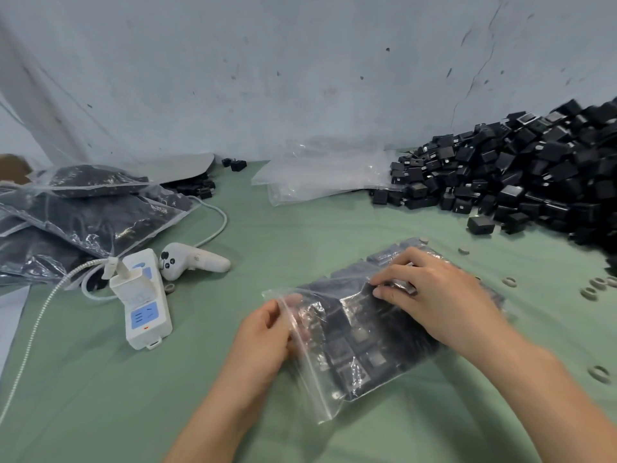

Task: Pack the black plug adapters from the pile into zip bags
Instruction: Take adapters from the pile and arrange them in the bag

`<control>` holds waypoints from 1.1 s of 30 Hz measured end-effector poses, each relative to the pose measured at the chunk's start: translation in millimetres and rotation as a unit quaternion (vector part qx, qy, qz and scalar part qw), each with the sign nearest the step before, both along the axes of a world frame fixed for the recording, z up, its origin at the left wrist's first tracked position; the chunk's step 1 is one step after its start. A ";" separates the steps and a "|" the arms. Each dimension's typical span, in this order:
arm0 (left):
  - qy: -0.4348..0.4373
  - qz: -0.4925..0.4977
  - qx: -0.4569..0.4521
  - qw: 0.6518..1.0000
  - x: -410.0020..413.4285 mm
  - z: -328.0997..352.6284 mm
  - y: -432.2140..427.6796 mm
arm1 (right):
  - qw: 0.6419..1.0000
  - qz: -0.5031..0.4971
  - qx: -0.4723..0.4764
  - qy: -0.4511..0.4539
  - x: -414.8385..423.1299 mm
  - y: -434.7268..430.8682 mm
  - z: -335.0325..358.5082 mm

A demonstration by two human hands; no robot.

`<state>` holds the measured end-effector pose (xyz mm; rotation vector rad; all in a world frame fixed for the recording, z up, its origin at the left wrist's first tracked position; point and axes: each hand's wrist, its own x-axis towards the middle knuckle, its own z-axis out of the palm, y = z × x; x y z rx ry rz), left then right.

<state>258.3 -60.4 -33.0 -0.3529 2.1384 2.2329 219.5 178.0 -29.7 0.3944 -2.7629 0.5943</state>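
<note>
Zip bag (pixel 367 345) sits lower centre of frame, flat on the green table cover (pixel 100 379), mouth toward the left. Clear film, glare on it, packed with black plug adapters (pixel 347 332) lying in rough rows, some with grey faces up.

Left hand (pixel 263 332): thumb and fingers pinching the bag's open edge near the zip strip.

Right hand (pixel 440 299): lying on top of the bag, fingers bent, thumb and forefinger pinching a grey-faced adapter (pixel 402 286) at the bag's upper edge. Can't tell if the film is between them.

Loose adapter pile (pixel 534 182) fills the right side and upper right, banked against the wall. Stack of empty clear bags (pixel 317 178) just left of it, top centre. Small pale rings (pixel 597 374) scattered on the cover at right.

Left side: filled bags (pixel 83 208) heaped up, white power strip (pixel 147 302) with a charger (pixel 128 282) plugged in, white controller (pixel 193 260) beside it.

Backdrop is a scuffed grey-blue wall (pixel 300 78).
</note>
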 end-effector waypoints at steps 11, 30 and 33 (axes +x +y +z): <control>-0.030 0.007 0.071 0.997 -0.9 2.5 4.0 | 1.000 -0.017 -0.012 -0.002 0.4 2.8 1.4; 0.001 -0.017 -0.010 1.000 0.1 1.3 -0.9 | 0.998 0.049 0.029 0.000 9.4 -13.5 -0.8; 0.011 0.005 0.025 1.000 -0.2 4.2 -0.7 | 0.998 0.047 0.038 0.001 10.1 -16.0 -1.1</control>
